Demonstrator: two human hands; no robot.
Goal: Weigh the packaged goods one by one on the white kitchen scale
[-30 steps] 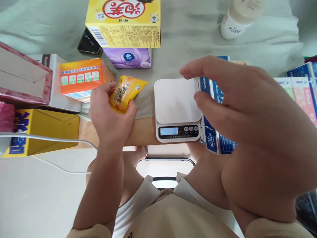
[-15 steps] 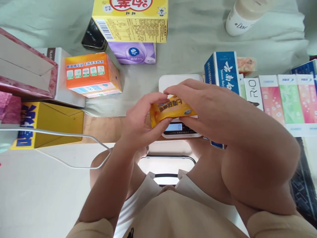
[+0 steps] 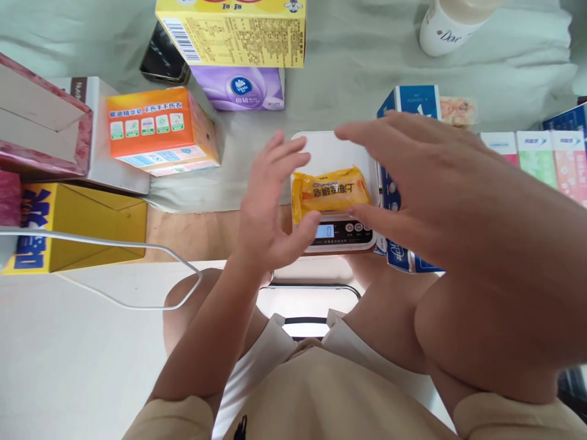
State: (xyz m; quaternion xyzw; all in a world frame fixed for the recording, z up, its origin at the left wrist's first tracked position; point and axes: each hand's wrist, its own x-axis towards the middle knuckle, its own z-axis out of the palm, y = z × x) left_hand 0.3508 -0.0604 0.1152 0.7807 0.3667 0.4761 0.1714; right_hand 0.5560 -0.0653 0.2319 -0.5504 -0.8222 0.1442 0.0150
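A yellow-wrapped bar of soap [image 3: 332,190] lies on the white kitchen scale [image 3: 316,146], whose small lit display faces me. My left hand [image 3: 275,205] is open at the left of the soap, fingers spread and the thumb close to the wrapper's lower left end. On the other side my right hand [image 3: 413,165] is open too, its thumb near the soap's lower right corner. Neither hand grips the soap. Part of a blue Yunnan Baiyao box [image 3: 415,98] beside the scale is hidden by my right hand.
To the left are an orange box [image 3: 149,122], a yellow carton [image 3: 101,226] and a white cable [image 3: 137,241]. Farther back stand a purple Vinda pack [image 3: 243,88], a large yellow box [image 3: 238,36], a phone [image 3: 162,58] and a Dove bottle [image 3: 447,30]. Several boxes [image 3: 536,156] line the right.
Both hands have let go of the soap, which now rests on the scale. They have moved apart with fingers opened, the right hand shifting right. The view has shifted slightly.
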